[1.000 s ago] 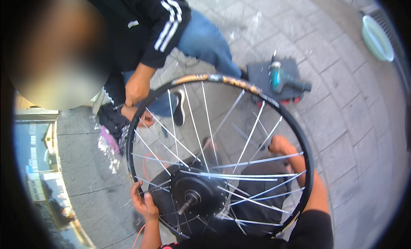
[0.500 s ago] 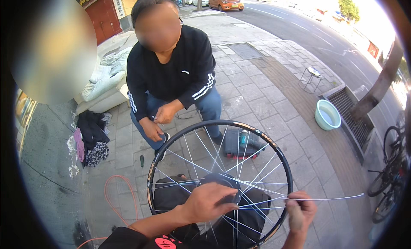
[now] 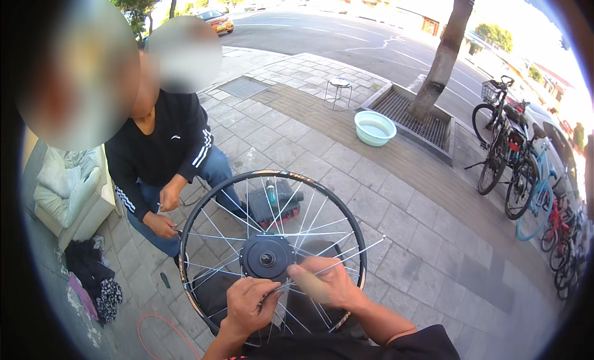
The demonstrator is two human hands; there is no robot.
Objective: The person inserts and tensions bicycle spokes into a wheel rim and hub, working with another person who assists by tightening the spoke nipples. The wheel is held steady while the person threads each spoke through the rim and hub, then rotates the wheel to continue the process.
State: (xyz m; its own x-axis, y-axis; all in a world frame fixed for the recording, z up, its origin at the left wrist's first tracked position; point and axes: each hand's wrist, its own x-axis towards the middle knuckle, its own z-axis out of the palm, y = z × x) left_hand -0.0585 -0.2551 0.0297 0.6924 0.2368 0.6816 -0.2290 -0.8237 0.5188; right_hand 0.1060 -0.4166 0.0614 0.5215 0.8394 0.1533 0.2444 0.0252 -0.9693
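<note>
A spoked bicycle wheel (image 3: 357,236) with a black rim lies across my lap, its large black hub (image 3: 265,255) facing up. My left hand (image 3: 249,303) is just below the hub, thumb and fingers pinched on the near end of a loose metal spoke. My right hand (image 3: 327,283) is closed around the same spoke (image 3: 366,247), right of the hub, its thumb slightly blurred. The spoke's far end sticks out past the rim to the upper right. My fingers hide exactly where its near end meets the hub.
Opposite me sits a person (image 3: 162,128) in a black top, hands together. Beyond the wheel are a dark toolbox (image 3: 286,202) and a teal tool. A screwdriver (image 3: 165,280) and red hose (image 3: 162,323) lie at left. A basin (image 3: 375,128), stool (image 3: 339,84) and parked bicycles (image 3: 516,149) stand right.
My right hand has brought the spoke from the rim's right side in toward the hub. My left hand has moved to the hub's near edge and pinched. The view has turned right.
</note>
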